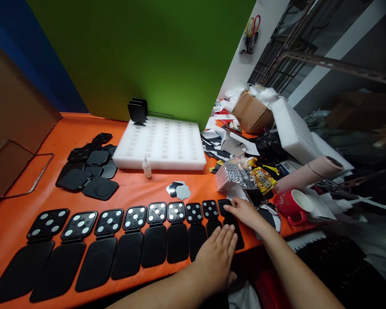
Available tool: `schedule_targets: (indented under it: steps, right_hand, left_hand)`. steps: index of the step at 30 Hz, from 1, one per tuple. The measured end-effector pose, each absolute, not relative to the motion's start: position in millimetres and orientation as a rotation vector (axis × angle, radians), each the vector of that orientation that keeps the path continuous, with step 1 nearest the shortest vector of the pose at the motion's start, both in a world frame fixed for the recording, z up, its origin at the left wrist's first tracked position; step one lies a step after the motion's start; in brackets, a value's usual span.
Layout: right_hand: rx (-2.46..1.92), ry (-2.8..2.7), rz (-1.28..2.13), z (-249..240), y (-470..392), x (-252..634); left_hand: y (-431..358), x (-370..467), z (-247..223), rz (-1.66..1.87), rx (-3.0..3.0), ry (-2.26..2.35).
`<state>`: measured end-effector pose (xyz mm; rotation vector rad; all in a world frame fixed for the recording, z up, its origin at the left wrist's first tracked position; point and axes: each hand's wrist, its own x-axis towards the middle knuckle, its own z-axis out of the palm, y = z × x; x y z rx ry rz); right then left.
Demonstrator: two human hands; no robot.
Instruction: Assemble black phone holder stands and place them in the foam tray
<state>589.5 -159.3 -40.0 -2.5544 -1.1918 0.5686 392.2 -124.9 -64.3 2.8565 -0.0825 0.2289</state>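
Observation:
Several hinged black cases lie unfolded in a row along the front of the orange table. Most upper panels, such as the far left one (48,224), carry white dots. My left hand (217,253) lies with its fingers stretched out over the lower panels near the right end. At the rightmost upper panel (223,207), which shows no white dots, the fingertips of my right hand (242,211) are pressed together on its right edge; anything between them is too small to make out. Behind the row are grey-white rounded pieces (181,191) and a small dropper bottle (147,168).
A white foam block (161,146) holds black panels (137,111) at its back left. More black cases (100,187) are piled at the left, near a metal wire frame (40,176). Toward the right are a bubble-wrapped item (233,174), a red mug (284,204) and a pink bottle (309,174).

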Motion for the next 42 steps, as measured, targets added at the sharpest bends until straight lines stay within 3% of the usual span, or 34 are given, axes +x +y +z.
schedule_targets:
  steps: [11, 15, 20, 28, 35, 42]
  right_hand:
    - [-2.781, -1.235, 0.452, -17, -150, 590]
    - [-2.681, -1.297, 0.443, -2, -143, 565]
    - [-2.391, -1.477, 0.474, 1, -86, 514]
    - [-2.644, -1.416, 0.572, -13, -2, 487]
    - [-2.437, -1.431, 0.829, 2, -12, 517]
    - [-2.304, -1.131, 0.728, -13, -48, 546]
  left_hand:
    - [-125, 391, -66, 0.252, 2.852, -0.075]
    - [-127, 391, -68, 0.277, 2.863, -0.071]
    - [-125, 391, -63, 0.240, 2.899, -0.092]
    - [-115, 389, -34, 0.476, 2.886, -0.177]
    - [-122, 388, -64, 0.331, 2.883, -0.111]
    - [-123, 387, -69, 0.365, 2.857, -0.064]
